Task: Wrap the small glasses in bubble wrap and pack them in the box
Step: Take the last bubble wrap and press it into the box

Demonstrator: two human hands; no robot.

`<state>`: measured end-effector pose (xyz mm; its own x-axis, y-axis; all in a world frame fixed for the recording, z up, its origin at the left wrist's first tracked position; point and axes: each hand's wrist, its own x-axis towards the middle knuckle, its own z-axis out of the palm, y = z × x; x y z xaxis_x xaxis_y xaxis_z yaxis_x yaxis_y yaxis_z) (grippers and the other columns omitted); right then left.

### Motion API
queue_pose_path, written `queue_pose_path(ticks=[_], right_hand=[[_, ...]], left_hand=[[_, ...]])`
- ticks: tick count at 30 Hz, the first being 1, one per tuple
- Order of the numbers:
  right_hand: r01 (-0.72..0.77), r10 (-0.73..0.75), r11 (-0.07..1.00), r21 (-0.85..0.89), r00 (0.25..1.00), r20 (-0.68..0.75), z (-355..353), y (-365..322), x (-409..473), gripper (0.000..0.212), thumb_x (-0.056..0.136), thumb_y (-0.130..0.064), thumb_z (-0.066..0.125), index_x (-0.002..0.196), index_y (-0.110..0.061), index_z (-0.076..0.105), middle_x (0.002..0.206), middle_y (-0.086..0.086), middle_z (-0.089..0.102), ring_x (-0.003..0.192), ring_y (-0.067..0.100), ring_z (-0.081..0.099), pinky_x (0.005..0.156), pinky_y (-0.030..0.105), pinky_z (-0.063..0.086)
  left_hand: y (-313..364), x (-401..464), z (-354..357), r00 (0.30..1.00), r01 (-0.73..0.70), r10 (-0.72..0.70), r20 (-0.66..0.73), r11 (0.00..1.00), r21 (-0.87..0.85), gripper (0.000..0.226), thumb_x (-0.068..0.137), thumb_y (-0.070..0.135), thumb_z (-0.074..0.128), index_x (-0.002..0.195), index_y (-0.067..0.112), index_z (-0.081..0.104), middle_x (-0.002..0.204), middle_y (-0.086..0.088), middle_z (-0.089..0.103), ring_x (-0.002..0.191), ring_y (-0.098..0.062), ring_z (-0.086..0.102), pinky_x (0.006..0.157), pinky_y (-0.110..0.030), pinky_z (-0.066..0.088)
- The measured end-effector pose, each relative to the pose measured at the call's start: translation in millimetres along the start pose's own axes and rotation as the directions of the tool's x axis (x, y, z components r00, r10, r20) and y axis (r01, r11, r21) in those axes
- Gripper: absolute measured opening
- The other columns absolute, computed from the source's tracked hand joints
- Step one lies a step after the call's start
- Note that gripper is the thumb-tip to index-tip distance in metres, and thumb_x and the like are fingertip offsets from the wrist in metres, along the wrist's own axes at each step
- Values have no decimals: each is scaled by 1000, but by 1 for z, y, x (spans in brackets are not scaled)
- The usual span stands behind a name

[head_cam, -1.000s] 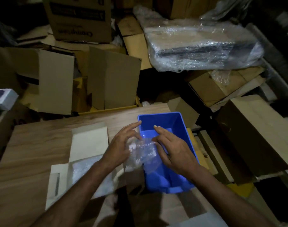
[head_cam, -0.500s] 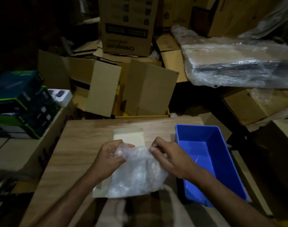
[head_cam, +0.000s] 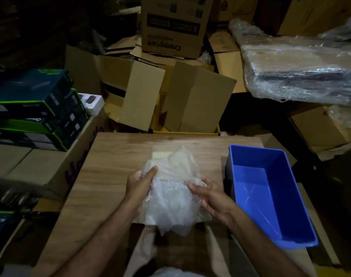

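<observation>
Both hands, left hand and right hand, gripped the bubble wrap near the table's front edge; I'd tuck loose ends tight before the box.

Impossible to tell whether a glass sits inside the bubble wrap: too cloudy and crumpled. Left hand half buried in the wrap, palm side hidden; right hand with fingertips lost behind a fold. Pale sheet on the table mostly covered by the wrap. Plastic-covered bundle cut off by the right edge, contents unclear. Print on the dark green boxes too blurred to read. Far corners too dark to make out.
</observation>
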<state>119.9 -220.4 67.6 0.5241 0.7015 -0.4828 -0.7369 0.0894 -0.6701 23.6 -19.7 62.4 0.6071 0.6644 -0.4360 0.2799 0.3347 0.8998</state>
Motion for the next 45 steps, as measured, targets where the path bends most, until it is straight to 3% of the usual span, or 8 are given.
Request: queue_pose_path(ticks=[6,11,16,19,23,27,37,45], right_hand=[[131,-215,961,-243,909,-358,2,5,10,55,85,-13,80,128,-25,48,111,4,70,91,22,75,71,35,63],[273,-435,814,-513,871,-227,-10,1,-1,66,93,-4,68,142,-35,37,129,-22,45,112,10,60,85,31,60],[302,-431,723,-621,900,-63,-20,-8,0,42,89,-12,75,129,-22,66,134,-2,63,114,12,66,88,27,60],[206,-302,678,-706,953,-12,-24,-12,-3,74,67,-19,93,135,-20,63,130,-11,63,117,6,63,97,27,56],[108,-300,321,-941,954,7,-21,-7,2,61,78,-17,86,135,-20,62,126,-11,60,115,8,62,99,28,55],[144,-339,156,-977,937,84,-26,-11,12,19,90,-23,74,78,-8,76,78,6,75,67,17,69,66,40,60],[22,-117,808,-589,985,-125,-30,-9,4,21,99,-24,64,113,-9,68,100,10,77,86,20,75,67,28,61],[-85,-228,623,-778,931,-285,-45,33,40,57,89,-24,75,137,-22,46,125,4,62,109,24,64,88,44,60]], left_hand=[[-1,-3,-23,994,-83,78,79,994,69,50,86,28,78,129,12,58,107,-8,76,86,-17,74,68,-28,59],[0,-4,-45,959,-182,143,246,973,141,83,92,13,71,154,43,26,126,5,55,105,-7,68,68,-15,57],[6,-2,-52,925,-111,61,376,987,113,49,93,6,65,137,25,60,133,-1,66,120,-18,64,94,-34,57],[6,0,-64,877,-101,6,481,980,171,55,82,6,78,132,26,65,138,2,64,124,-13,62,99,-31,55],[3,2,-60,903,-345,58,425,687,639,61,67,17,94,122,28,72,126,11,68,102,-2,69,89,-25,58],[-3,2,-53,913,-405,263,311,499,766,23,66,31,94,75,32,74,91,5,70,81,-11,64,71,-32,56],[-16,5,-75,928,-54,-91,362,926,373,37,88,30,77,118,10,69,108,-12,77,102,-34,73,90,-52,59],[-53,48,-55,989,-147,114,93,758,636,60,84,10,79,134,11,46,97,-4,68,83,-18,66,66,-24,50]])
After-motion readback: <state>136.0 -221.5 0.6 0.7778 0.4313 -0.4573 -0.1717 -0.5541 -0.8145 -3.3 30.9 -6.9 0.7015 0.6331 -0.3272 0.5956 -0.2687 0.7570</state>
